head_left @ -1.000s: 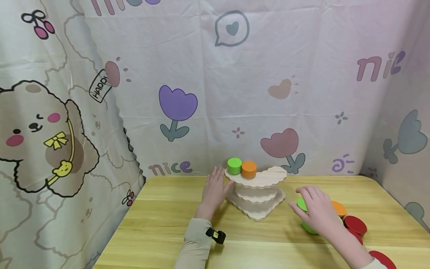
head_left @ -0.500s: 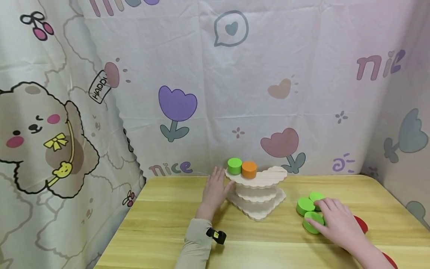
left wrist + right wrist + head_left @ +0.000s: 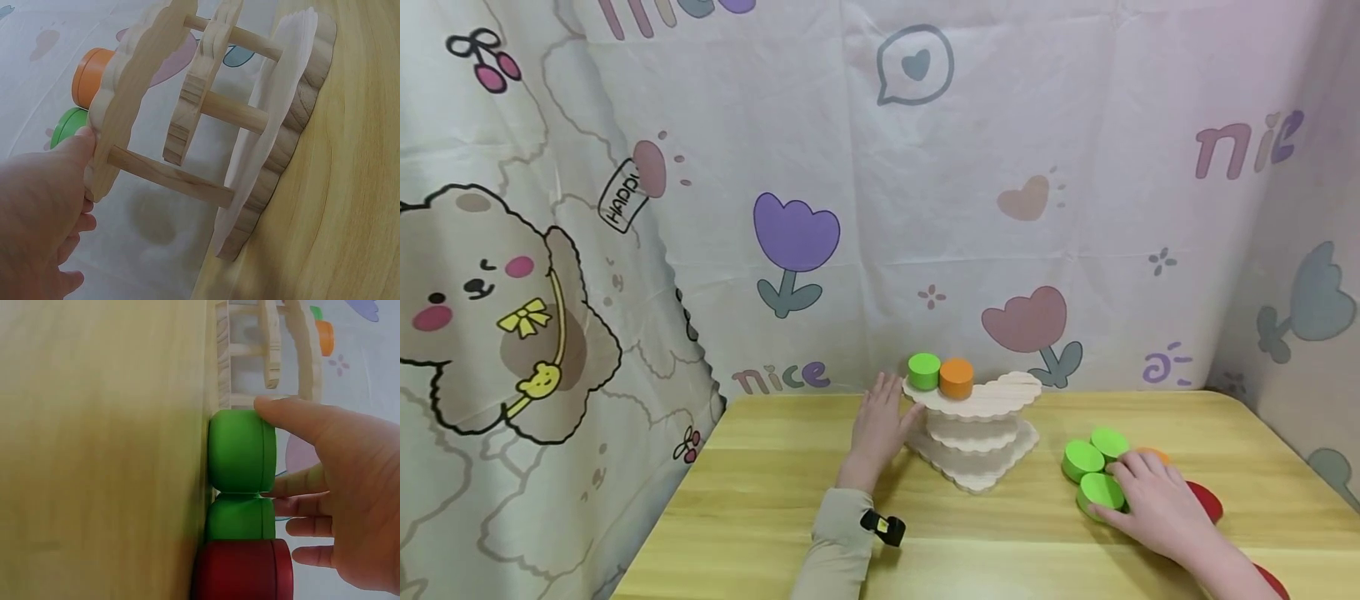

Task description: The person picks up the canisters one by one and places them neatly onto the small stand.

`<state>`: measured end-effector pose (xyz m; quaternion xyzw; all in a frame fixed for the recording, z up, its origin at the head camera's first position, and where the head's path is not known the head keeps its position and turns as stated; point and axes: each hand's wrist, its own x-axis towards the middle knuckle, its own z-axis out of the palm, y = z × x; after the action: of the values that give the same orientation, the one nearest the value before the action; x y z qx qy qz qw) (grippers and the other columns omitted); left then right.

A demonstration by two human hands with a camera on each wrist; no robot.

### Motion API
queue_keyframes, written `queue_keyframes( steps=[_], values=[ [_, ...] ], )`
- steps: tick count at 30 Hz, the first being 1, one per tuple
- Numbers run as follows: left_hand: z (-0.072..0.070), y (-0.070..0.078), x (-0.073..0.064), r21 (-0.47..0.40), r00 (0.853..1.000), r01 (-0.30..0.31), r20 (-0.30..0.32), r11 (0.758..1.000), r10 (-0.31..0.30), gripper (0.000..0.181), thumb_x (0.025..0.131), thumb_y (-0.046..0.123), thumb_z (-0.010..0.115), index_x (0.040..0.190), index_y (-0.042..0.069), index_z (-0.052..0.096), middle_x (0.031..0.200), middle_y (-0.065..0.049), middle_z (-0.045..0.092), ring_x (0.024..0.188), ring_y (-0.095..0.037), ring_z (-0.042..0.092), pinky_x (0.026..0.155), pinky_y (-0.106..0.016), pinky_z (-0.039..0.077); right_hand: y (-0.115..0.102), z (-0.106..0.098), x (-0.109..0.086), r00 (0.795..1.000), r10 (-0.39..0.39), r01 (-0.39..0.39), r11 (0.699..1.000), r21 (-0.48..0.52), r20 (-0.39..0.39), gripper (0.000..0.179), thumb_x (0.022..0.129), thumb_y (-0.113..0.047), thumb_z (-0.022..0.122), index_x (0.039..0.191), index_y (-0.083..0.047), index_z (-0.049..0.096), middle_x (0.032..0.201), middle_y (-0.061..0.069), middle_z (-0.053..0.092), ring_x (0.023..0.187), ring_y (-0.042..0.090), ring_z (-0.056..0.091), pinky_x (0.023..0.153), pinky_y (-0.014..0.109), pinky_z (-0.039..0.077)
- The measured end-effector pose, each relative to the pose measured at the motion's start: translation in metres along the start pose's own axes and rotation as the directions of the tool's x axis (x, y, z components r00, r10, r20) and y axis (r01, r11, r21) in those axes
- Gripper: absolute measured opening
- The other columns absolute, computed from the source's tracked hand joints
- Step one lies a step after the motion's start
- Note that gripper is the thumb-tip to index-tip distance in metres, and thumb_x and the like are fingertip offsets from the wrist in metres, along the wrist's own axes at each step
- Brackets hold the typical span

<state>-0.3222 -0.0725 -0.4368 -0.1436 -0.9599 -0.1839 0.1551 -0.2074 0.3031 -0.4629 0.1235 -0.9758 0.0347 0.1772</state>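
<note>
A pale wooden tiered stand (image 3: 974,433) with scalloped boards rises from the table, its tiers joined by dowels (image 3: 169,175). On its top board sit a green round tin (image 3: 924,372) and an orange round tin (image 3: 957,379). My left hand (image 3: 880,425) rests against the stand's left side, fingers straight, thumb touching the top board's edge beside that green tin. On the right, my right hand (image 3: 1161,500) pinches the nearest green round tin (image 3: 240,450) between thumb and fingers. The tin stands on the table, lid seam upward.
Two more green tins (image 3: 1083,461) stand close behind the pinched one. An orange tin (image 3: 1153,455) and several red tins (image 3: 1205,502) lie partly hidden behind my right hand and forearm. A printed curtain (image 3: 880,167) hangs along the table's back edge.
My right hand has moved right and down from above the green tins, and its thumb and fingers now close around the nearest one. The left hand and stand stay put.
</note>
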Motion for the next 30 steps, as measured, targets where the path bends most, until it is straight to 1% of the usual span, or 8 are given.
queue_keyframes(
  steps=[2,4,10,13,20,25,30],
  values=[
    [0.001,0.0,-0.001,0.006,1.0,-0.001,0.009,1.0,0.001,0.075,0.1,0.058,0.034,0.15,0.003,0.035,0.156,-0.016,0.035,0.15,-0.032,0.022,0.121,-0.053,0.022,0.001,0.002,-0.002,1.0,-0.006,0.006,1.0,-0.006,0.017,0.065,0.068,-0.06,0.078,0.101,-0.006,0.067,0.108,0.012,0.059,0.107,0.036,0.05,0.086,0.059,0.044],
    [0.002,0.0,-0.001,0.003,1.0,-0.005,0.014,1.0,0.005,0.075,0.1,0.058,0.034,0.149,0.002,0.035,0.156,-0.016,0.035,0.15,-0.033,0.022,0.121,-0.054,0.022,0.002,0.003,-0.003,1.0,-0.015,0.015,1.0,-0.015,0.016,0.064,0.068,-0.06,0.079,0.1,-0.006,0.067,0.107,0.011,0.059,0.106,0.034,0.05,0.086,0.058,0.045],
    [0.001,0.001,0.0,-0.005,1.0,-0.009,0.003,1.0,0.009,0.074,0.1,0.058,0.034,0.15,0.003,0.034,0.157,-0.016,0.034,0.15,-0.033,0.022,0.121,-0.054,0.021,0.001,0.003,-0.002,0.999,-0.038,0.038,0.999,-0.032,0.001,0.062,0.067,-0.059,0.079,0.098,-0.007,0.066,0.103,0.008,0.059,0.103,0.031,0.051,0.083,0.055,0.045],
    [0.0,0.0,0.0,0.001,1.0,0.0,0.011,1.0,0.0,0.075,0.1,0.059,0.033,0.151,0.004,0.033,0.158,-0.015,0.033,0.151,-0.031,0.02,0.122,-0.052,0.02,0.0,0.003,-0.001,0.999,-0.042,0.042,0.999,-0.031,0.001,0.061,0.067,-0.059,0.079,0.097,-0.008,0.067,0.102,0.006,0.059,0.101,0.029,0.051,0.082,0.052,0.045],
    [0.0,0.0,-0.002,-0.004,1.0,0.005,0.021,1.0,-0.005,0.075,0.1,0.059,0.032,0.151,0.004,0.032,0.158,-0.013,0.031,0.151,-0.031,0.019,0.122,-0.052,0.02,-0.006,-0.002,-0.001,0.997,-0.062,0.061,0.998,-0.028,-0.045,0.057,0.066,-0.059,0.08,0.095,-0.011,0.067,0.099,0.002,0.057,0.097,0.025,0.05,0.078,0.046,0.043],
    [0.0,0.0,-0.002,-0.015,1.0,0.003,0.013,1.0,-0.003,0.075,0.1,0.059,0.033,0.15,0.003,0.033,0.158,-0.013,0.031,0.15,-0.032,0.021,0.122,-0.052,0.02,-0.013,-0.008,0.002,0.994,-0.08,0.079,0.997,-0.013,-0.069,0.055,0.066,-0.058,0.081,0.095,-0.014,0.065,0.1,0.001,0.058,0.098,0.024,0.05,0.079,0.046,0.043],
    [-0.002,-0.001,-0.002,-0.012,1.0,-0.001,0.004,1.0,0.001,0.075,0.1,0.059,0.034,0.15,0.003,0.035,0.158,-0.013,0.032,0.15,-0.032,0.022,0.122,-0.052,0.02,-0.02,-0.012,0.006,0.986,-0.129,0.129,0.992,-0.005,-0.11,0.055,0.065,-0.058,0.081,0.095,-0.015,0.065,0.1,0.0,0.059,0.099,0.023,0.052,0.082,0.046,0.046]
  ],
)
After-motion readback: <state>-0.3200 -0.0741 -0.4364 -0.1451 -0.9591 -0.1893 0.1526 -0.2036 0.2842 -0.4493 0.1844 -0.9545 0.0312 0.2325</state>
